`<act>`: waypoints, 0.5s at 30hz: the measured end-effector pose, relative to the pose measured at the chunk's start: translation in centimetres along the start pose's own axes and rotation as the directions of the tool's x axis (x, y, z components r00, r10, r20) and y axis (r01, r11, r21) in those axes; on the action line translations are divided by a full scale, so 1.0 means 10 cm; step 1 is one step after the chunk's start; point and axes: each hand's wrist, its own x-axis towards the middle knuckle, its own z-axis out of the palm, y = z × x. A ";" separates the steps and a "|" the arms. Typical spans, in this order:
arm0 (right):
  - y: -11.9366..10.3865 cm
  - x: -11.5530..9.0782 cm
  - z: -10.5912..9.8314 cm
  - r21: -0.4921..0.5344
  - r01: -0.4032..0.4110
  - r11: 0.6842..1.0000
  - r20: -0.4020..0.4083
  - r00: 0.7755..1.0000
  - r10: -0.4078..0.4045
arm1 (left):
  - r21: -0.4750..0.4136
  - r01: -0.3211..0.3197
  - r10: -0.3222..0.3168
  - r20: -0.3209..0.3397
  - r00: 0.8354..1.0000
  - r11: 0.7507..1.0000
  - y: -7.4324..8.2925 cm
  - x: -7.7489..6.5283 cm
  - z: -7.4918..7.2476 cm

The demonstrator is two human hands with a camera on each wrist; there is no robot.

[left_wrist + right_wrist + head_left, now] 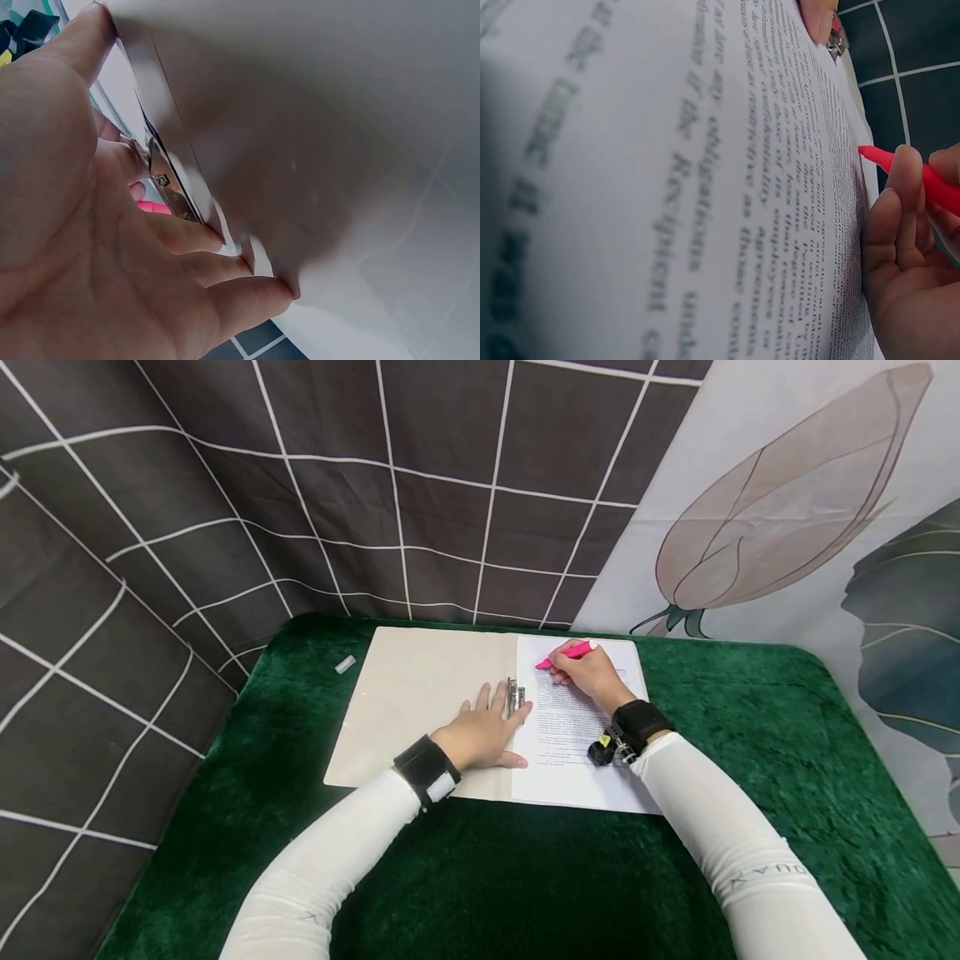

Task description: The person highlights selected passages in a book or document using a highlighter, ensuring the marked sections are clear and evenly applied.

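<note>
An open cream folder (427, 681) lies flat, with a stack of printed paper (558, 785) on its right half. At the spine sits a metal clip (513, 695). My left hand (480, 735), fingers spread, rests across the folder beside the clip; in the left wrist view its fingertips (281, 294) touch the folder. My right hand (588, 675) pinches a pink highlighter (577, 649) near the top of the printed page. In the right wrist view the highlighter's tip (864, 151) is at the paper; whether it touches cannot be told.
A small whitish block (345, 664) lies left of the folder on the green cloth (495, 885) covering the table. Behind stand a dark grid-patterned curtain (442, 510) and a pale one with leaf prints (787, 493).
</note>
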 end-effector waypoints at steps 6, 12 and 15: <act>0.01 0.01 -0.01 -0.020 0.004 1.000 -0.006 1.000 -0.004 | 0.009 -0.006 0.006 -0.008 1.000 1.000 0.00 0.00 -0.01; 0.00 0.00 -0.01 -0.019 0.002 1.000 -0.005 1.000 -0.002 | 0.005 -0.006 0.006 -0.004 1.000 1.000 0.00 -0.01 -0.01; -0.01 -0.01 -0.01 -0.012 0.002 1.000 -0.002 1.000 -0.002 | 0.000 -0.002 0.002 0.002 1.000 1.000 0.00 0.00 0.00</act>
